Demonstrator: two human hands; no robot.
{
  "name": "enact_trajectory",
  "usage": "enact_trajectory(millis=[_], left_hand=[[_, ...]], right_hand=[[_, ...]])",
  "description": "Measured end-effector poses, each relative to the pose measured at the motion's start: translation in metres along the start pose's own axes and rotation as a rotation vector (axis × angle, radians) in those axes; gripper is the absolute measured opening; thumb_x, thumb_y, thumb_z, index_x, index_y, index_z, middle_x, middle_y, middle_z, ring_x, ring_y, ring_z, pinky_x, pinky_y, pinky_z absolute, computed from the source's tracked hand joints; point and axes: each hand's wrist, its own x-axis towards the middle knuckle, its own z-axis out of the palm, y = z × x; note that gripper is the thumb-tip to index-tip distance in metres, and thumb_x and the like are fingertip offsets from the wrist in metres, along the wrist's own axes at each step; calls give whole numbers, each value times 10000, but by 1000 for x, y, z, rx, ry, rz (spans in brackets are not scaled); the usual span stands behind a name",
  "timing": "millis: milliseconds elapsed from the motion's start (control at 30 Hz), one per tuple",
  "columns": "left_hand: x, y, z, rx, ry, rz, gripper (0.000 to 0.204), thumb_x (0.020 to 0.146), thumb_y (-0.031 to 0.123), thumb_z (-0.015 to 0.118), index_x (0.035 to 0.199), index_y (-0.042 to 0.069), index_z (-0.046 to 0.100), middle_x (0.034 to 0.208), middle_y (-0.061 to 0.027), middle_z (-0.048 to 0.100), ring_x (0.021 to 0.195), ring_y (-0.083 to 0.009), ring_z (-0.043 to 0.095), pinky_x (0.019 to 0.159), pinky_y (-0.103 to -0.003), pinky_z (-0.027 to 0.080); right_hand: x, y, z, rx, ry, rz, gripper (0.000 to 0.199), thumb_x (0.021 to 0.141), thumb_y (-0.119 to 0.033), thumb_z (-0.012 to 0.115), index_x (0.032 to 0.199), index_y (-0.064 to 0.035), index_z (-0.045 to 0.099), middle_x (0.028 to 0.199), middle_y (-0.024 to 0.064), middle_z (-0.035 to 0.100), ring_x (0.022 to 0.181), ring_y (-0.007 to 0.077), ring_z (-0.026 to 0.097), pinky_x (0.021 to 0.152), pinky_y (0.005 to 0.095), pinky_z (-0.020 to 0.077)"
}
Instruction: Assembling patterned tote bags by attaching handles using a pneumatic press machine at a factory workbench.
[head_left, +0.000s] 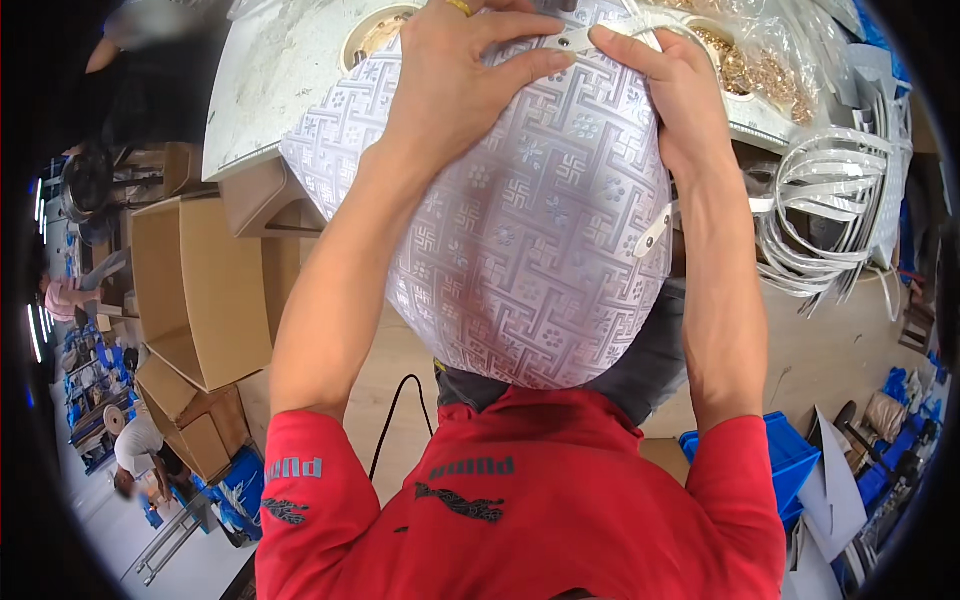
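Note:
A large silvery-white patterned sheet (530, 210) drapes from the work table over my lap. At its far edge lies a white strap end (575, 41) with a dark metal stud. My left hand (450, 75) wears a ring and is closed at the strap end, thumb and forefinger on either side of the tab. My right hand (685, 95) pinches the same strap, thumb on top, its other fingers partly hidden beneath. A second white strap tab (654, 232) with a stud sits on the sheet's right edge, beside my right forearm.
A white table (260, 75) has a round bowl (375, 38) at left and gold-coloured small metal parts (750, 70) at right. Coiled white straps (830, 205) hang at the table's right. Cardboard boxes (200, 290) stand at left, a blue crate (795, 465) at lower right. Other people are farther left.

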Motion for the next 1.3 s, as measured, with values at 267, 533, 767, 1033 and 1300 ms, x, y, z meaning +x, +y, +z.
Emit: enact_trajectory(millis=[267, 533, 767, 1033, 1300], left_hand=[[-13, 3, 3, -25, -9, -83, 235, 857, 230, 827, 1039, 82, 814, 1191, -77, 672, 1094, -242, 640, 910, -344, 513], [-3, 9, -2, -27, 68, -11, 253, 796, 127, 837, 1021, 18, 795, 1037, -164, 714, 969, -292, 664, 816, -374, 527], [3, 13, -1, -24, 15, -107, 224, 820, 120, 816, 1020, 20, 797, 1067, -151, 716, 982, -284, 653, 831, -377, 519], [4, 7, -1, 69, -19, -16, 225, 845, 142, 797, 1027, 11, 793, 1040, -179, 727, 958, -302, 675, 809, -389, 529], [4, 4, -1, 19, -21, -43, 220, 863, 146, 775, 1019, -9, 784, 1009, -204, 728, 939, -334, 692, 816, -403, 540]], right_hand=[[-1, 5, -5, -86, -12, -3, 235, 906, -170, 775, 998, 12, 657, 890, 75, 724, 710, 125, 695, 646, 263, 544], [-3, -5, 8, 100, 7, 13, 194, 890, -135, 748, 976, 36, 715, 855, 88, 727, 713, 141, 674, 637, 276, 510], [8, -6, 5, 65, 10, -6, 152, 900, -81, 727, 1005, 27, 706, 911, 99, 742, 745, 149, 692, 677, 280, 536], [4, -4, 4, -16, 49, -3, 154, 892, -79, 730, 994, 34, 708, 902, 97, 737, 746, 153, 688, 680, 286, 534], [8, -5, 5, -122, 81, -13, 172, 884, -95, 739, 980, 44, 706, 883, 93, 728, 743, 153, 674, 671, 293, 520]])
